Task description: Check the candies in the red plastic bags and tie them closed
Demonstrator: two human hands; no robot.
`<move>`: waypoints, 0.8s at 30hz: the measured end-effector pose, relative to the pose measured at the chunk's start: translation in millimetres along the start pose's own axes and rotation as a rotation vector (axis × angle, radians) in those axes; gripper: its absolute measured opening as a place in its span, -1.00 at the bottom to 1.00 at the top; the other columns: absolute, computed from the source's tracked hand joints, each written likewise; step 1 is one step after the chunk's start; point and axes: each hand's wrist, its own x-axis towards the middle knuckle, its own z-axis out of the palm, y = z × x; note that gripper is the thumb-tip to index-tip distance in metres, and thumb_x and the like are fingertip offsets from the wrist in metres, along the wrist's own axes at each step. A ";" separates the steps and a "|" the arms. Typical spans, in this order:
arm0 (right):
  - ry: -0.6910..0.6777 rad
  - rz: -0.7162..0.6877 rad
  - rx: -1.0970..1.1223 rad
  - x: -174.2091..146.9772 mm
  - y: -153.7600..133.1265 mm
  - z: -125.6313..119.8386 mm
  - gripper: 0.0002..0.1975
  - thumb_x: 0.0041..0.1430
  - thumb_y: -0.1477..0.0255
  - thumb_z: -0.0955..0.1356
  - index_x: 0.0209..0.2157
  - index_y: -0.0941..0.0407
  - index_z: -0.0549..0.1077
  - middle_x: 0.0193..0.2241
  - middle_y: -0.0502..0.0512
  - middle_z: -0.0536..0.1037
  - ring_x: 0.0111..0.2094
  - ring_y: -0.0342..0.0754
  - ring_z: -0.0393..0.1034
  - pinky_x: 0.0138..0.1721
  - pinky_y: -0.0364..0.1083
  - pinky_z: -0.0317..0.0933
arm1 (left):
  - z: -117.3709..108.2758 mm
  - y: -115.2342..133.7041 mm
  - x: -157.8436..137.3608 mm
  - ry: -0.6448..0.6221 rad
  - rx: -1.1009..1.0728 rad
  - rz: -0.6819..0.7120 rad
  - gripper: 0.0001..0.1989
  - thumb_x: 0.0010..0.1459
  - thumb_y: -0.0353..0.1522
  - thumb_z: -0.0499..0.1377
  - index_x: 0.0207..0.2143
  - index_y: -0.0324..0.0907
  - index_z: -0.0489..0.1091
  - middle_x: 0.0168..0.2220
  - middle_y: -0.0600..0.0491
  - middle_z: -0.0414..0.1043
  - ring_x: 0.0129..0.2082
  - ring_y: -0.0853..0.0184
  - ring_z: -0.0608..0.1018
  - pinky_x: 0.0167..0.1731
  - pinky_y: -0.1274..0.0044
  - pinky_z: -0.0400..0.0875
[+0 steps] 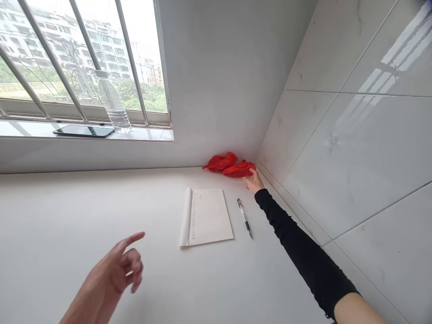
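My left hand (116,265) hovers over the white table at the lower left, holding nothing. Its index finger is stretched out and the other fingers are loosely bent. At the back right corner, my right hand (254,182), in a black sleeve (300,238), reaches to the right end of a crumpled red plastic bag (240,169). Its thumb and index finger are apart at the bag's edge. Another red bundle (221,162) lies just left of it, against the wall. A notepad (211,216) with its cover folded back lies in front, and a pen (245,218) sits right of it.
A clear plastic bottle (114,103) stands on the window sill (151,134), beside a dark flat phone or tablet (84,131). Metal bars (81,31) cross the window. A tiled wall (371,157) bounds the table (60,207) on the right.
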 end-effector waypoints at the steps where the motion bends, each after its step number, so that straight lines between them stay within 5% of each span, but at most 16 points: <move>1: 0.030 0.004 -0.012 9.8 2.0 0.3 -0.42 0.21 0.33 0.37 0.24 0.11 0.25 -0.08 0.19 0.52 -0.08 0.04 0.45 -0.04 0.08 0.37 | 19.2 3.5 4.4 -0.032 -0.068 -0.043 -0.49 0.06 -0.11 0.30 0.06 -0.06 0.46 -0.54 0.10 0.30 -0.57 0.31 0.34 -0.67 0.48 0.33; 4: 0.084 -0.018 -0.031 32.2 4.9 2.1 -0.54 0.30 0.31 0.38 0.18 0.12 0.34 0.12 0.22 0.42 0.06 0.10 0.39 0.10 0.19 0.28 | 65.8 1.8 26.5 -0.089 -0.215 -0.054 -0.54 0.15 -0.18 0.23 0.09 -0.12 0.42 -0.45 0.08 0.33 -0.50 0.33 0.36 -0.61 0.50 0.36; 6: 0.104 -0.030 -0.029 42.7 5.1 4.2 -0.59 0.33 0.30 0.37 0.15 0.11 0.37 0.19 0.22 0.36 0.13 0.12 0.33 0.15 0.22 0.24 | 77.5 -5.7 40.1 -0.115 -0.254 -0.030 -0.52 0.18 -0.20 0.20 0.13 -0.12 0.38 -0.41 0.06 0.33 -0.45 0.32 0.38 -0.58 0.49 0.40; 14: 0.114 -0.040 0.190 45.6 -27.3 16.9 -0.62 0.29 0.32 0.34 0.06 0.23 0.47 -0.03 0.23 0.53 -0.01 0.05 0.46 0.03 0.06 0.40 | 63.2 -21.9 46.5 -0.139 -0.133 -0.008 -0.52 0.25 -0.17 0.15 0.18 -0.12 0.28 -0.39 0.05 0.34 -0.41 0.27 0.38 -0.57 0.42 0.47; 20: -0.071 -0.214 0.405 -55.4 -81.3 32.7 -0.39 0.19 0.22 0.38 0.22 0.18 0.37 -0.19 0.12 0.58 -0.05 0.01 0.49 0.13 0.06 0.36 | 72.2 -33.0 50.0 -0.122 0.045 0.145 -0.53 0.26 -0.12 0.13 0.13 -0.13 0.32 -0.36 0.05 0.31 -0.40 0.29 0.39 -0.54 0.42 0.49; 24: -0.278 -0.223 0.442 -143.3 -96.3 36.7 -0.47 0.23 0.24 0.37 0.19 0.09 0.40 -0.03 0.14 0.55 0.03 0.05 0.46 0.17 0.09 0.33 | 69.6 -42.7 52.7 -0.086 0.163 0.271 -0.45 0.17 -0.09 0.25 0.18 -0.03 0.33 -0.05 -0.04 0.39 -0.10 0.18 0.46 -0.30 0.40 0.54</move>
